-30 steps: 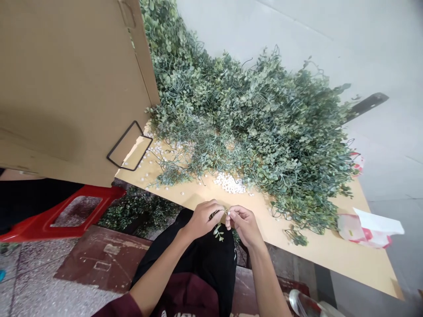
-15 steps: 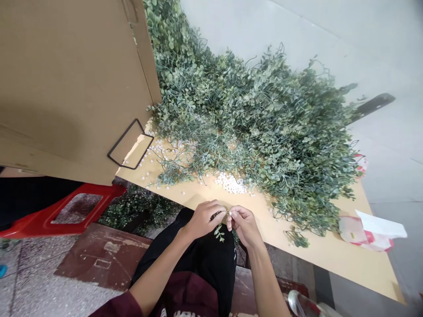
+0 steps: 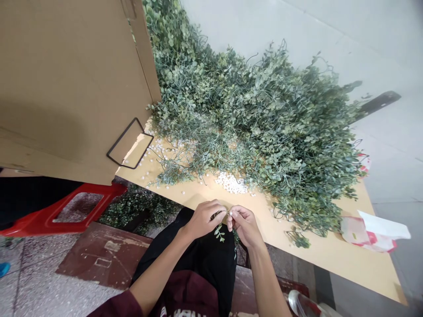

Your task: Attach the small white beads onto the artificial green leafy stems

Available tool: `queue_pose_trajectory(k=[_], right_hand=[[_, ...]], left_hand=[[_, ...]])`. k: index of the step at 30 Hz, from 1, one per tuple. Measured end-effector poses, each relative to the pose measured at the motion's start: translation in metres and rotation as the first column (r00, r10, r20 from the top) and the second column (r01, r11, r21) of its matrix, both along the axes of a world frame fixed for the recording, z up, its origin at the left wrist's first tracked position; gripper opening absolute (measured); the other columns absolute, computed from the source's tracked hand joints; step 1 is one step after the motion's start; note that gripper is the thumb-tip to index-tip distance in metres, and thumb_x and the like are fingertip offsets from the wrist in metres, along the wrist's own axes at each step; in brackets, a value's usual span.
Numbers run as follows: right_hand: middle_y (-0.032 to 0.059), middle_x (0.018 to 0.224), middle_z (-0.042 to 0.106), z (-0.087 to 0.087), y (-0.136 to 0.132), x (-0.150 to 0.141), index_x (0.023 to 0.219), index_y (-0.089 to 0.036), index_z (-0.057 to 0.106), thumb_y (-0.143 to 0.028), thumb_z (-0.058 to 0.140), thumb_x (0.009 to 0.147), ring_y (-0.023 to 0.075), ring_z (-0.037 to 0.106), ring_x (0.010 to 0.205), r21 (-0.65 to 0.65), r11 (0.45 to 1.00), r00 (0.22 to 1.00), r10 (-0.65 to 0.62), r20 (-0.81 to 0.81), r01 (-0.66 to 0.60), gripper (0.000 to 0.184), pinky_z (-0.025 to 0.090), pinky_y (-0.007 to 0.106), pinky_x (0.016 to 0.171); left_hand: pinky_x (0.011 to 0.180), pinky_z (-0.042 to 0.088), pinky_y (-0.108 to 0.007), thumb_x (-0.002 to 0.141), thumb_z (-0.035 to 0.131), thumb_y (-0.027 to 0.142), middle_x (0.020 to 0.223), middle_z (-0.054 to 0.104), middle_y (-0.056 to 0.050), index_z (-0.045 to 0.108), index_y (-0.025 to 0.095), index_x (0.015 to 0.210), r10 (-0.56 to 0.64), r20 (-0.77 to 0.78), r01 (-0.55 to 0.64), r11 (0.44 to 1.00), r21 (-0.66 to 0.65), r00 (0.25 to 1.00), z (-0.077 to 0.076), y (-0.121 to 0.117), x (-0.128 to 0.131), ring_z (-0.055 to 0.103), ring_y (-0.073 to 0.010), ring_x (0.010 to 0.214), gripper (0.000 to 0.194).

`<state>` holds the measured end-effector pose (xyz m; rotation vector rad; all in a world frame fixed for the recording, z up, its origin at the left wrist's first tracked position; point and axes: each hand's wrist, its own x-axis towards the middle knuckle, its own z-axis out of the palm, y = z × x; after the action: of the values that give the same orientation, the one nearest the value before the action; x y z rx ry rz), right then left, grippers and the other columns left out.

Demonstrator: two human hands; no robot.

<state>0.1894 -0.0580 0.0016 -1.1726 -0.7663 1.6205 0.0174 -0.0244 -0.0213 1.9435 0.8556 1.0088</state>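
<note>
Over my lap at the table's near edge, my left hand [image 3: 206, 220] pinches a small leafy sprig [image 3: 218, 233], whose green leaves hang below the fingers. Close beside it, my right hand [image 3: 243, 225] is closed, thumb against fingers, on a tiny white bead-like piece [image 3: 231, 214] at the sprig's stem end. The fingertips of both hands nearly meet, and much of the stem is hidden by them. Just beyond lies a heap of small white pieces [image 3: 231, 182] on the tabletop [image 3: 198, 196]. A large pile of green artificial foliage [image 3: 257, 119] covers the table behind it.
A big cardboard box [image 3: 66, 79] stands at the left, near a black wire frame [image 3: 130, 143]. A red plastic stool [image 3: 66, 211] is below it. At the right lies a red-and-white plastic packet [image 3: 366, 233]. A dark flat bar [image 3: 380, 105] sticks out beyond the foliage.
The view has shifted very slightly. Both hands keep the same pinch on the sprig and the white piece, with hardly any visible movement.
</note>
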Motion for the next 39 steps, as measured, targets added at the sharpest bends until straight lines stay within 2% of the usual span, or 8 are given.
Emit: queue_pose_trajectory(k=[16, 32, 39], right_hand=[[-0.0007, 0.061, 0.061, -0.0032, -0.0003, 0.0017, 0.075, -0.017, 0.066, -0.034, 0.075, 0.079, 0.0101, 0.052, 0.048, -0.012, 1.000, 1.000, 0.018, -0.008, -0.018, 0.020, 0.044, 0.022, 0.045], [-0.0020, 0.060, 0.057, -0.0057, -0.0022, 0.0013, 0.075, -0.017, 0.065, -0.035, 0.074, 0.080, 0.0092, 0.051, 0.047, -0.014, 0.999, 0.999, 0.052, -0.006, -0.052, 0.020, 0.045, 0.021, 0.045], [-0.0021, 0.059, 0.056, -0.0029, -0.0018, -0.0025, 0.075, -0.017, 0.065, -0.036, 0.074, 0.079, 0.0098, 0.050, 0.046, -0.023, 0.999, 0.999, 0.037, 0.018, -0.036, 0.022, 0.047, 0.023, 0.047]], left_hand=[[0.067, 0.041, -0.025, 0.098, 0.041, 0.033, 0.077, 0.061, -0.004, 0.065, 0.017, 0.088, -0.006, -0.022, 0.006, 1.000, 0.016, 1.000, -0.0002, -0.0003, -0.0003, 0.056, -0.0145, 0.070, 0.030], [0.069, 0.042, -0.024, 0.098, 0.042, 0.031, 0.077, 0.061, -0.003, 0.064, 0.017, 0.085, -0.101, -0.068, 0.100, 0.995, -0.024, 0.993, 0.0078, 0.0057, -0.0032, 0.056, -0.0144, 0.072, 0.028], [0.066, 0.043, -0.025, 0.095, 0.044, 0.028, 0.074, 0.060, -0.003, 0.064, 0.017, 0.079, -0.066, -0.070, 0.067, 0.998, 0.013, 0.995, 0.0055, 0.0058, -0.0017, 0.055, -0.0139, 0.068, 0.028]])
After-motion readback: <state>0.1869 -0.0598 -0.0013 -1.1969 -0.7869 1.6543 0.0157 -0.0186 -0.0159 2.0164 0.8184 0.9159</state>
